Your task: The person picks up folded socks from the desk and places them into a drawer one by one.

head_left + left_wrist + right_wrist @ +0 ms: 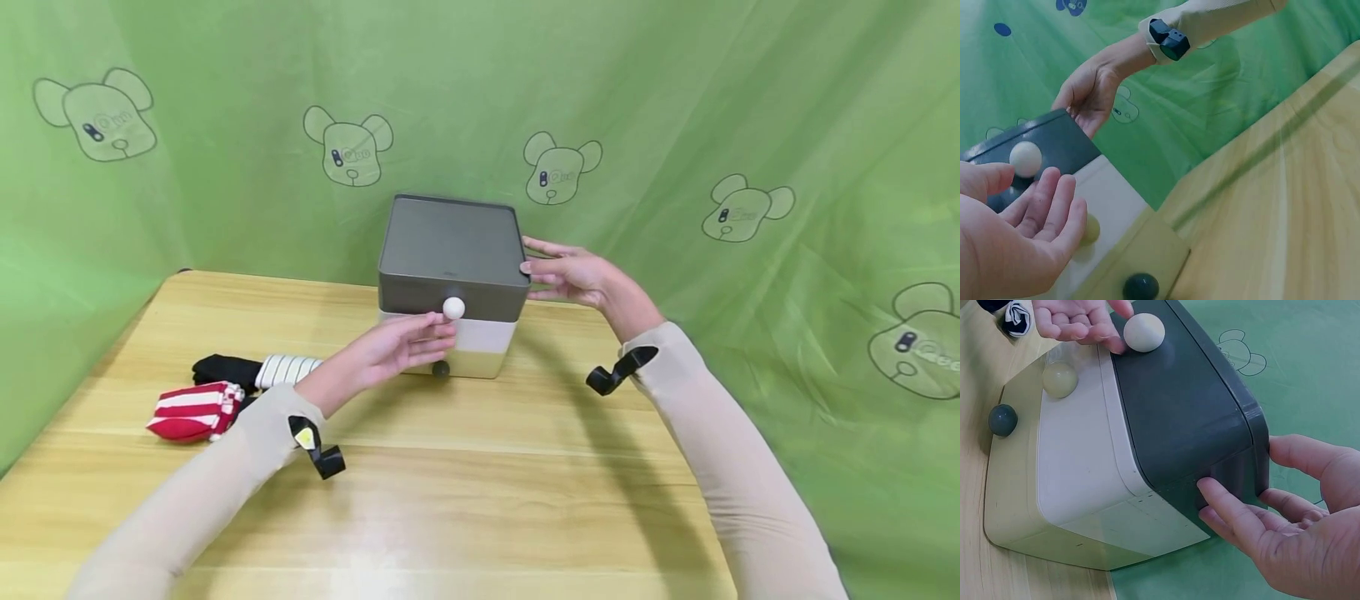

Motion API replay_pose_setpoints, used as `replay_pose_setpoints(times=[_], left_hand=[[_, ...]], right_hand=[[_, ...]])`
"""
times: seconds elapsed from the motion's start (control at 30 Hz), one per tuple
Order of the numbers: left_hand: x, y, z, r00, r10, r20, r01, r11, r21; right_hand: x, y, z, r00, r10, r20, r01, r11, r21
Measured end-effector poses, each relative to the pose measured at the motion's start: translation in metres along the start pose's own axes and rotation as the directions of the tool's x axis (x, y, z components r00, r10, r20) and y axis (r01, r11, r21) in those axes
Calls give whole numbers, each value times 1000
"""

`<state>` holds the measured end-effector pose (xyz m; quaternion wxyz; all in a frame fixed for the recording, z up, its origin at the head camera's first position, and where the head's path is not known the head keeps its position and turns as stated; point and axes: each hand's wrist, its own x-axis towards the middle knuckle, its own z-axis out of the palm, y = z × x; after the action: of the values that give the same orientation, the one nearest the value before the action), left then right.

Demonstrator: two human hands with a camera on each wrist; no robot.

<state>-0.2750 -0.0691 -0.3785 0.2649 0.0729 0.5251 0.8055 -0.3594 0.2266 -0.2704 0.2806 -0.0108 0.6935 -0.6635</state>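
A small chest of three stacked drawers (453, 237), dark grey on top, white in the middle and pale yellow below, stands near the table's back edge. Each drawer has a round knob: a white knob (1144, 332), a yellow knob (1060, 379) and a dark knob (1003, 420). My left hand (397, 346) is at the front beside the white knob, its thumb and fingers spread apart and not closed round it. At the chest's upper right side, my right hand (573, 275) rests its extended fingertips on the dark wall, thumb at the top rim.
Left of the chest lie a red-and-white striped cloth bundle (191, 412) and a black-and-white one (288, 371), partly behind my left forearm. A green printed curtain (450, 108) hangs right behind the wooden table (465, 500). Both wrists wear black straps.
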Motion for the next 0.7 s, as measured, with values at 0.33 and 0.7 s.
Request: replay_pose_setpoints(times=[0.33, 0.7], left_hand=[[-12, -25, -21, 990, -109, -90, 105, 993, -48], [7, -46, -24, 988, -156, -7, 152, 972, -180]], right_hand=[[1, 2, 0, 1000, -3, 5, 3, 1000, -2], [1, 1, -1, 1000, -10, 21, 10, 1000, 5]])
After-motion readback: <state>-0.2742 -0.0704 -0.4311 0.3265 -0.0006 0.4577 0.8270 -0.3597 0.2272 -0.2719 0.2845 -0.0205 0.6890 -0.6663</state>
